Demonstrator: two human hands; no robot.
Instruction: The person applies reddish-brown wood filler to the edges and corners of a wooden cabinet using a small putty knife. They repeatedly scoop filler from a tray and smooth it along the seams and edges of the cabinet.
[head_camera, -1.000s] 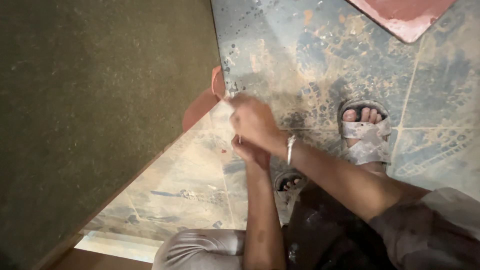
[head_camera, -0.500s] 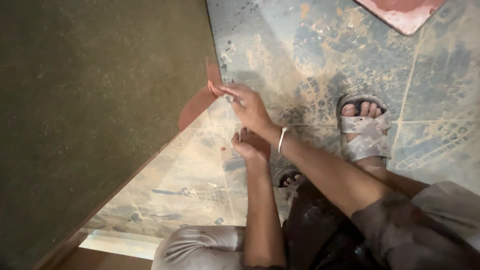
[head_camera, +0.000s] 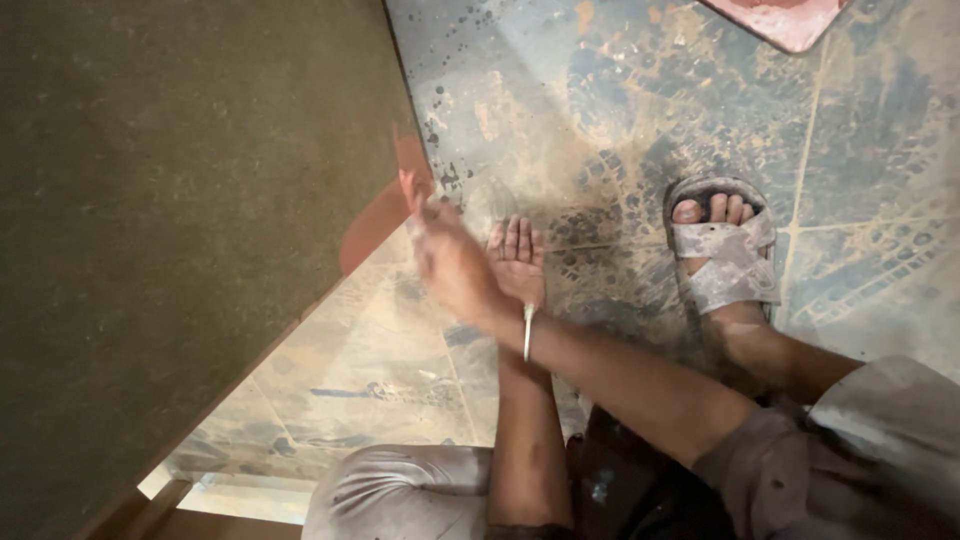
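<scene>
My right hand, blurred by motion, reaches across to the foot of the rough olive wall. Its fingertips are at a reddish-brown flat piece that lies along the wall's base, and a thin metal bangle sits on that wrist. The blur hides whether the fingers grip the piece. My left hand lies flat, palm down, on the dusty blue patterned floor tiles, just right of my right hand. It holds nothing. My right forearm crosses over my left wrist.
My foot in a dusty grey sandal stands on the tiles to the right. A corner of a red slab shows at the top edge. My bent knee is at the bottom, beside a wooden strip.
My right hand has slid up along the reddish piece, away from my body. My left hand, which was beneath it, now lies flat on the floor with its fingers showing.
</scene>
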